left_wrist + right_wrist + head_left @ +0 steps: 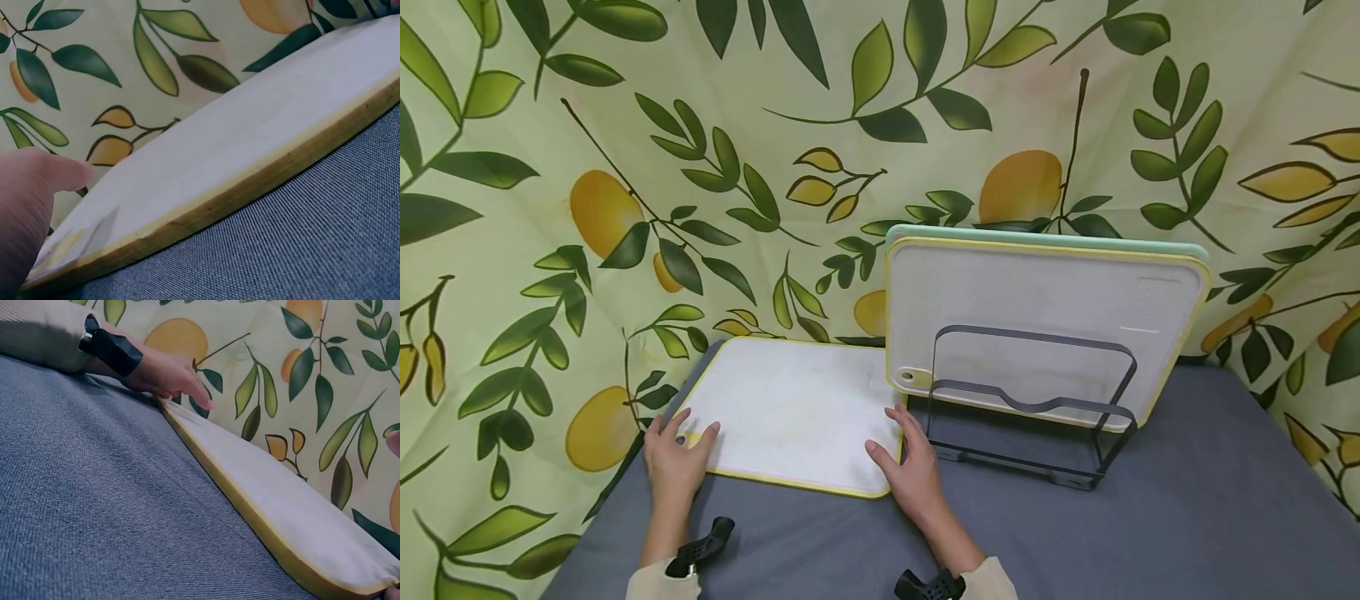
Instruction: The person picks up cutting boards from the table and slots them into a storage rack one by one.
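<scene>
A white cutting board (pixel 797 408) with a yellow rim lies flat on the grey cloth. At its left edge is my left hand (pixel 676 467), fingers spread beside the corner with the hole, thumb over the surface. My right hand (pixel 917 483) is at the opposite short edge, its fingers parted and only slightly bent. In the left wrist view the left thumb (pixel 37 194) stands raised above the board (pixel 237 150). Only a sliver of the right hand shows in the right wrist view, at the board's near corner. Neither hand visibly grips the board.
To the right, a dark wire rack (pixel 1033 408) holds a second white cutting board (pixel 1037 287) with a yellow rim, leaning upright. Behind it shows the edge of a mint-green board (pixel 1052 237). A leaf-and-fruit patterned curtain (pixel 820 275) hangs behind the grey-covered table (pixel 1195 508).
</scene>
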{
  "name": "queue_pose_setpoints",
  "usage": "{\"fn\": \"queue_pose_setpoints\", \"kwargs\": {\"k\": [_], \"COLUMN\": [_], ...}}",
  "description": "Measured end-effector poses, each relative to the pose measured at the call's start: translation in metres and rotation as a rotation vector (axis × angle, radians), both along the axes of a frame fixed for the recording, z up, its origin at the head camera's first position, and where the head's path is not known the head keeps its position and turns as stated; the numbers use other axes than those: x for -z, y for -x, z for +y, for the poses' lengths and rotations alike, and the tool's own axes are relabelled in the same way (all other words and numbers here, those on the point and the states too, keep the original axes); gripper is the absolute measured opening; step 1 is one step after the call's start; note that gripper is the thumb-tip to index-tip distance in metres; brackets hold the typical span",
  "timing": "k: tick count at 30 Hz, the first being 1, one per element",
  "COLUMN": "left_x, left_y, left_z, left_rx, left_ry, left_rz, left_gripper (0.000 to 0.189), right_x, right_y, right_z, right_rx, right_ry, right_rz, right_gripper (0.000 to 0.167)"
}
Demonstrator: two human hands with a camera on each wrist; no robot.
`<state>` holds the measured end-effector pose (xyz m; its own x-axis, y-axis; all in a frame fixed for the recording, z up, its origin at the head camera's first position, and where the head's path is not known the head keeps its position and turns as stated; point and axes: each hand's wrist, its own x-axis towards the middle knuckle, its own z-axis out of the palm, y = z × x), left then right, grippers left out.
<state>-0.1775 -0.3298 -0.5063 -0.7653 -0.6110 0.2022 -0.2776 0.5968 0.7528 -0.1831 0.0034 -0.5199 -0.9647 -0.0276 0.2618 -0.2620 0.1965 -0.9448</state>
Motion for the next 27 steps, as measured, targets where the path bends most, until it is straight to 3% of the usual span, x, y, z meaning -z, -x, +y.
{"fn": "queue_pose_setpoints", "kwargs": {"k": [4,10,14,21,27], "left_x": [0.001,0.003,0.005,0.005,0.001], "left_y": [-0.001,0.002,0.009,0.018,0.018], "left_z": [-0.004,-0.014,-0.02,-0.025,-0.027], "left_rx": [-0.008,0.032,0.039,0.022,-0.002], "left_ry": [-0.002,0.083,0.102,0.063,0.005], "left_rz": [-0.039,-0.145,-0.153,-0.187,-0.225], "left_gripper": [0.06,0.066,0.066,0.064,0.067], "right_x": [0.0,0.002,0.002,0.001,0.002], "right_y": [-0.001,-0.001,0.0,0.001,0.001], "right_z": [-0.002,-0.003,-0.002,-0.003,-0.003], "right_rx": [-0.005,0.013,0.039,0.083,0.079], "right_ry": [0.007,-0.005,-0.023,-0.085,-0.138], "right_rz": [-0.025,-0.048,-0.068,-0.099,-0.111], "right_gripper": [0.057,0.058,0.056,0.054,0.054]}}
